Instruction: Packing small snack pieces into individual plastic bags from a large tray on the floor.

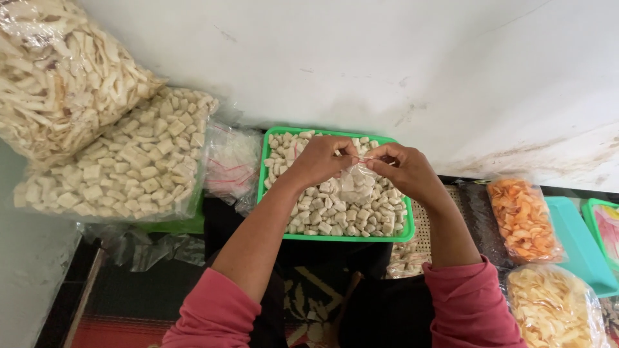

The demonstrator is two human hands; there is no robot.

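While hands meet, fingers (348,149) pinching bag (356,180) (small)

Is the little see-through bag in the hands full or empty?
Partly filled: pale squares show through the small clear bag, and both hands pinch its top edge above the green tray.
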